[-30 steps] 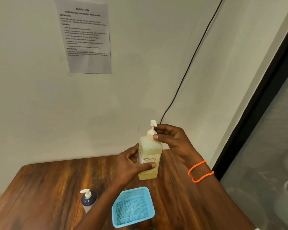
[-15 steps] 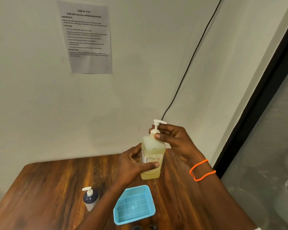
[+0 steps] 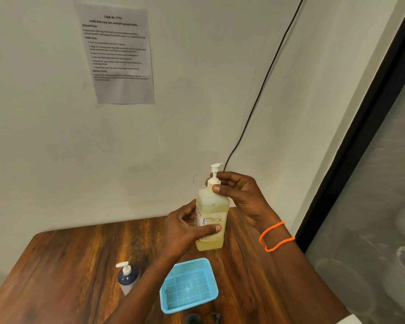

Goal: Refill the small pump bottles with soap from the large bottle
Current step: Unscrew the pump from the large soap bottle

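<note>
The large bottle (image 3: 212, 212) of yellowish soap stands upright at the far side of the wooden table (image 3: 63, 265), with a white pump head (image 3: 215, 170) on top. My left hand (image 3: 185, 231) grips its body around the label. My right hand (image 3: 239, 195) pinches the pump collar at the neck between thumb and fingers. A small pump bottle (image 3: 126, 278) with a dark top part and a white pump stands alone near the front left.
A light blue mesh basket (image 3: 188, 285) sits on the table just in front of the large bottle. A printed task sheet (image 3: 118, 54) hangs on the wall, and a black cable (image 3: 262, 87) runs down it. Dark small objects (image 3: 202, 318) lie at the bottom edge.
The pump nozzle has swung round from pointing away to pointing right, as my right hand twists the collar. The left hand keeps holding the bottle body in place.
</note>
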